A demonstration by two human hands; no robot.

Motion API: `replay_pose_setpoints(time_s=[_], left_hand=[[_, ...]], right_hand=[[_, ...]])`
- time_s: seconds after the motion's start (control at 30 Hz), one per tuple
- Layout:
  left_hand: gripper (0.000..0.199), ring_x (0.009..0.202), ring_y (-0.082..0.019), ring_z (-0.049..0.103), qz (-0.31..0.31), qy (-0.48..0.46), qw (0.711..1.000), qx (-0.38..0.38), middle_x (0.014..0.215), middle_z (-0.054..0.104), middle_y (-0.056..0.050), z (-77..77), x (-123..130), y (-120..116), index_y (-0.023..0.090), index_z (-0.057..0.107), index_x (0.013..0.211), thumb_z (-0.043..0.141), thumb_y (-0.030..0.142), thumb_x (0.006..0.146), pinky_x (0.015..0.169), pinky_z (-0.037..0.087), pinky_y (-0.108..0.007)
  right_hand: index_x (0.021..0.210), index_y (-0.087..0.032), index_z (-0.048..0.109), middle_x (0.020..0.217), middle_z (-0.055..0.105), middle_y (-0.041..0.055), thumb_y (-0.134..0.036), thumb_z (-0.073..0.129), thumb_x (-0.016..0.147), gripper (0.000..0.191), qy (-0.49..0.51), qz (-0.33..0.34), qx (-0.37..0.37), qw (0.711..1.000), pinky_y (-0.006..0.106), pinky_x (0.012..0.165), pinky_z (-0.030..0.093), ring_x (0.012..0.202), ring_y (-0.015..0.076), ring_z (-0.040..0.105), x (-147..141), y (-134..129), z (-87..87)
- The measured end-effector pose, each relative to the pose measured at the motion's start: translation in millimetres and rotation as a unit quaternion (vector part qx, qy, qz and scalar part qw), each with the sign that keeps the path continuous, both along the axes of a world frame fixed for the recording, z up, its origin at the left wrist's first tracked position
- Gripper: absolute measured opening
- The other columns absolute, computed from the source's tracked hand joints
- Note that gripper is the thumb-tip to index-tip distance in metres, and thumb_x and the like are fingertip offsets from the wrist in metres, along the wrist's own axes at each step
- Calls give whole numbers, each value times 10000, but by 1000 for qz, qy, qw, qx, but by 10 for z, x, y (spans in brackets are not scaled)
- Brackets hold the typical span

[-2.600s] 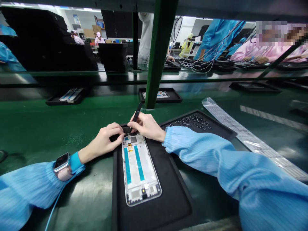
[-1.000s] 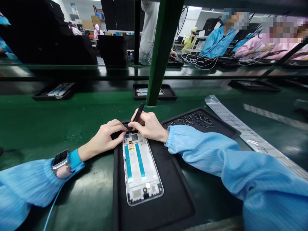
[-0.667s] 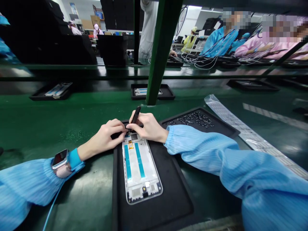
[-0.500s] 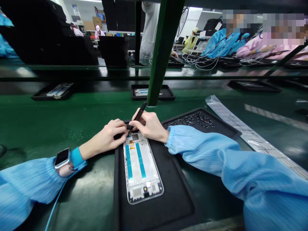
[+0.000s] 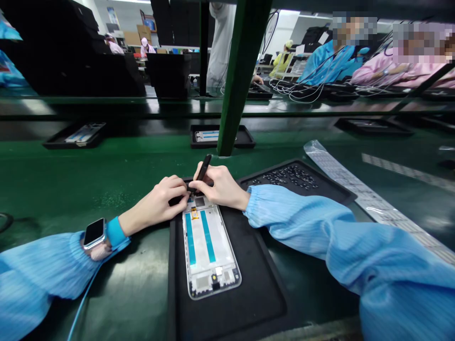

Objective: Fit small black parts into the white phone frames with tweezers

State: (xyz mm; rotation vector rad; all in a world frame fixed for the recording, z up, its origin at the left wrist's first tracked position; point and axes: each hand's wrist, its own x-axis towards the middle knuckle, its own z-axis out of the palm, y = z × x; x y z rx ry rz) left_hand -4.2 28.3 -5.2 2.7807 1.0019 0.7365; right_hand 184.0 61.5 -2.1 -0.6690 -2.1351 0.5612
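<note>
A phone mid-frame (image 5: 199, 241), silvery with two blue strips and a small orange flex cable (image 5: 195, 214), lies in a black tray (image 5: 256, 284). At its top end my right hand (image 5: 222, 184) is closed around a black pen-like tool (image 5: 204, 168), tilted slightly, its tip hidden by the fingers. My left hand (image 5: 165, 199) is closed beside it, with bent fingertips pinched at the frame's upper left edge. Whatever sits between those fingertips is too small to make out. A watch (image 5: 95, 233) and a blue wrist band (image 5: 115, 232) with a cord are on my left wrist.
Another black tray (image 5: 329, 189) holds many small black parts (image 5: 293, 176), right of my right hand. Beside it runs a clear plastic strip (image 5: 377, 203). A green post (image 5: 236, 85) rises just beyond my hands. Trays with phone frames (image 5: 85, 134) lie farther back; co-workers sit beyond.
The black tool has swung to a more upright angle as my right fingers shifted slightly. My left hand stays at the frame's edge. The trays at the back have slid a little left.
</note>
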Motion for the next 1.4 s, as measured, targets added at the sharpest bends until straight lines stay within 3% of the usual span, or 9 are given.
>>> replay_pose_setpoints(time_s=[0.17, 0.33, 0.43, 0.77, 1.03, 1.1, 1.27, 1.4], left_hand=[[161, 766, -151, 517, 20, -38, 999, 0, 808, 569, -55, -34, -18, -3, 145, 582, 743, 466, 188, 845, 698, 443, -286], [161, 701, -132, 525, 36, -79, 996, -21, 750, 572, -45, -31, -6, 3, 146, 562, 680, 481, 176, 816, 645, 442, -256], [170, 675, -126, 534, 52, -94, 994, -35, 729, 577, -36, -18, -1, 12, 149, 553, 648, 482, 176, 801, 632, 440, -249], [160, 690, -130, 546, 53, -112, 991, -57, 733, 588, -34, -18, -9, 25, 148, 557, 646, 486, 164, 788, 649, 438, -248], [143, 697, -126, 551, 66, -101, 990, -78, 751, 597, -34, 4, -28, 25, 138, 594, 714, 503, 191, 810, 645, 431, -244], [133, 706, -128, 559, 67, -98, 990, -76, 764, 605, -35, 13, -31, 27, 139, 603, 738, 502, 191, 809, 655, 439, -245], [121, 748, -140, 593, 67, -94, 991, -63, 810, 637, -37, 29, -14, 23, 156, 624, 791, 510, 195, 797, 695, 469, -257], [113, 760, -154, 600, 61, -96, 991, -63, 819, 656, -40, 29, 33, 24, 162, 641, 807, 547, 219, 781, 707, 482, -280]], right_hand=[[723, -133, 530, 690, 550, 4, -218, 578, 798, 123, 12, -4, -13, 1000, 207, 570, 420, 587, 94, 537, 3, 5, -17], [751, -146, 493, 631, 563, -20, -251, 580, 797, 144, 66, -9, -134, 989, 196, 534, 455, 550, 103, 599, -14, 2, 3], [737, -148, 485, 623, 569, -25, -230, 590, 786, 142, 64, 5, -161, 985, 195, 530, 460, 548, 109, 617, -27, -8, 23], [732, -132, 537, 648, 557, -11, -233, 605, 786, 133, 13, 1, -70, 997, 207, 563, 413, 567, 97, 547, -18, 26, 5], [729, -135, 537, 729, 584, 15, -213, 568, 813, 119, -19, 53, 31, 998, 204, 591, 419, 624, 100, 545, -49, 3, 10], [722, -140, 523, 704, 585, 10, -214, 567, 809, 122, 0, 44, 7, 999, 204, 583, 433, 611, 102, 560, -52, 8, 10], [752, -146, 492, 607, 574, -21, -258, 578, 799, 148, 91, -24, -179, 979, 192, 507, 461, 522, 102, 596, -54, 16, 25], [733, -145, 496, 597, 587, -15, -235, 584, 791, 139, 76, -42, -183, 979, 201, 517, 466, 510, 105, 600, -55, 14, 35]])
